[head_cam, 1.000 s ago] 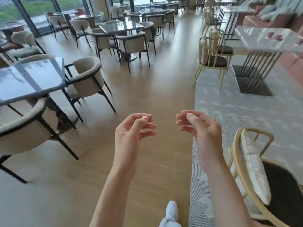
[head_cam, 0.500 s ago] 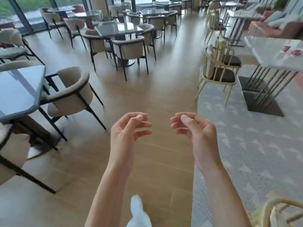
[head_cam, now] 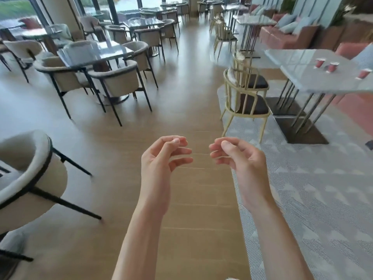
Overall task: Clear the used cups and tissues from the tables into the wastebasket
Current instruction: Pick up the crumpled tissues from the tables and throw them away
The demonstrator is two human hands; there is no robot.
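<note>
Both forearms are reaching forward over the wood floor [head_cam: 187, 98], the left hand [head_cam: 161, 160] and right hand [head_cam: 240, 158] hanging side by side, fingers loosely curled and holding nothing. Three red cups [head_cam: 332, 67], somewhat blurred, are standing on the grey table [head_cam: 302, 77] at far right.

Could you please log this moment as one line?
left hand: empty | right hand: empty | three red paper cups: on grey marble table, ahead right
</note>
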